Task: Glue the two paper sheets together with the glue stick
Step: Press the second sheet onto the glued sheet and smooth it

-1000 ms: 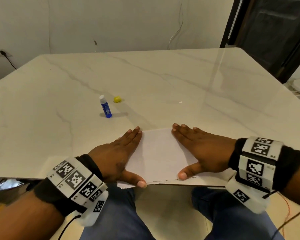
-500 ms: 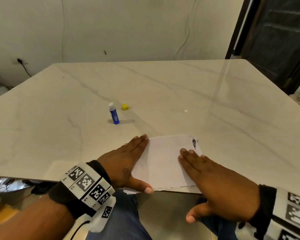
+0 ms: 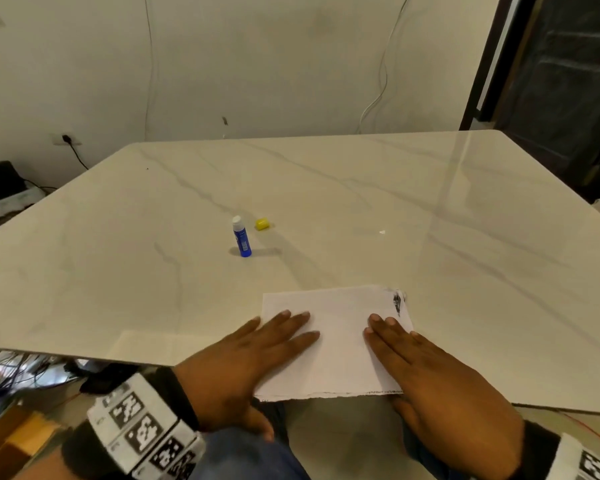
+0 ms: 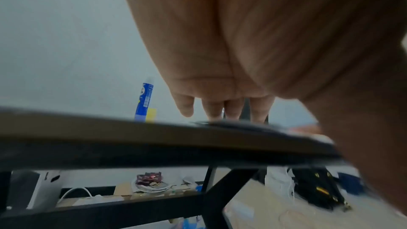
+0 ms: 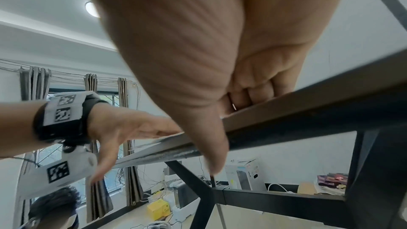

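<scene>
White paper sheets (image 3: 340, 344) lie stacked at the near edge of the marble table (image 3: 361, 202), a black printed mark at their far right corner. My left hand (image 3: 257, 348) lies flat with straight fingers on the sheets' left side, its thumb hanging below the table edge. My right hand (image 3: 426, 368) presses flat on the right side, thumb also off the edge. The blue glue stick (image 3: 241, 238) stands upright and uncapped farther back on the table, also seen as the glue stick (image 4: 144, 100) beyond my left fingers (image 4: 222, 109). Its yellow cap (image 3: 262, 223) lies beside it.
The table's dark metal frame (image 5: 286, 196) runs under the top. Boxes, cables and clutter sit on the floor below. A dark doorway (image 3: 561, 81) stands at the back right, a wall socket with a plug (image 3: 66, 138) at the back left.
Both hands have slid toward me along the sheets; the right hand drew back most, uncovering the printed far right corner. The camera view tilted upward.
</scene>
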Tool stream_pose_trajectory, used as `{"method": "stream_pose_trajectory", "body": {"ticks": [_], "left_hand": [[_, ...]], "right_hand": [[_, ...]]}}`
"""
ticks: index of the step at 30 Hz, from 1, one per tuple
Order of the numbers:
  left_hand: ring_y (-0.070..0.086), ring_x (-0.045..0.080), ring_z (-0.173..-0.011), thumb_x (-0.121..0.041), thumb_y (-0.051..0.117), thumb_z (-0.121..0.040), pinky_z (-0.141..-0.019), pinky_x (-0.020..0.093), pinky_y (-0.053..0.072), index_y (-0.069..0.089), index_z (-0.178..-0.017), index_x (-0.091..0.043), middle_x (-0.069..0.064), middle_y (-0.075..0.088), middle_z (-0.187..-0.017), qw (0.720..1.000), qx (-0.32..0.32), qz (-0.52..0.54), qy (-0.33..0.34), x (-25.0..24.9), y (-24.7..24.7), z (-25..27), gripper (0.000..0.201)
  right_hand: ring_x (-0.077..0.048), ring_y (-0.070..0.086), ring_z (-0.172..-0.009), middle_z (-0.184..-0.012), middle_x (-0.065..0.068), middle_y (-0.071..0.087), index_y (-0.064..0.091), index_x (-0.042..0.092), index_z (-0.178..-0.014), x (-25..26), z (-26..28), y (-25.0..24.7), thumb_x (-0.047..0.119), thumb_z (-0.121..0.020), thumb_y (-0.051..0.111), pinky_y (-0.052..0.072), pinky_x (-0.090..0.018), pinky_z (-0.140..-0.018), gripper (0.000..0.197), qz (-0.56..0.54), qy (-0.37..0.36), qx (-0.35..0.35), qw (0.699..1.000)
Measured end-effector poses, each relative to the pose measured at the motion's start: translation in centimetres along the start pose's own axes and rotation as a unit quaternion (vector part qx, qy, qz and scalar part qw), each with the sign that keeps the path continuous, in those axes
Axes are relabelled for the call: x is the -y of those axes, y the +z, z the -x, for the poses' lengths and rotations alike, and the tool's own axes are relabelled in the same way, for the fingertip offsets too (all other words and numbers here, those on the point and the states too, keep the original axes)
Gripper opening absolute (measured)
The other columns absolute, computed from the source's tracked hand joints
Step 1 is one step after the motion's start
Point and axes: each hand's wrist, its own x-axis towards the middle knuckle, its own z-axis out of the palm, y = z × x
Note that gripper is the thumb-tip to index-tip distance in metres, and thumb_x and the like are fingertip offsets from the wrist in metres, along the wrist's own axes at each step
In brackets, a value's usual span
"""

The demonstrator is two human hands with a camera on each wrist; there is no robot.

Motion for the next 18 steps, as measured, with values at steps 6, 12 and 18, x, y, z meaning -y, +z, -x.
{"method": "stream_pose_trajectory", "body": {"ticks": [6,12,18], "left_hand": [[0.036,-0.007,-0.137,-0.009,0.050,-0.094,-0.116,0.027,0.032,0.049,-0.139,-0.042,-0.029,0.044,-0.146,0.972,-0.167,0.157,0.046,0.6,-1.1,1.5,0.056],[0.069,0.006,-0.100,-0.026,0.053,-0.095,-0.089,0.025,0.054,0.070,-0.112,-0.031,-0.013,0.074,-0.104,0.891,-0.327,0.312,-0.036,-0.6,-6.1,0.5,0.024],[0.074,0.022,-0.077,-0.026,0.071,-0.086,-0.061,0.033,0.060,0.074,-0.099,-0.015,0.004,0.078,-0.087,0.771,-0.361,0.500,-0.158,-0.8,-7.6,-2.3,0.017]], "right_hand": [[0.019,0.026,-0.137,-0.147,0.041,0.032,0.046,0.054,-0.135,-2.0,1.2,-1.9,0.045,-0.086,0.058,0.020,-0.008,-0.115,0.051,-0.224,-0.023,-0.083,0.971],[0.010,0.067,-0.094,-0.097,0.029,0.074,0.076,0.040,-0.099,-4.0,0.2,-5.6,0.029,-0.083,0.072,0.048,-0.012,-0.083,0.019,-0.390,0.064,-0.238,0.887],[-0.019,0.075,-0.080,-0.087,0.001,0.080,0.078,0.019,-0.095,-5.6,-2.6,-7.6,0.035,-0.072,0.079,0.061,-0.033,-0.076,0.027,-0.502,0.146,-0.281,0.805]]}}
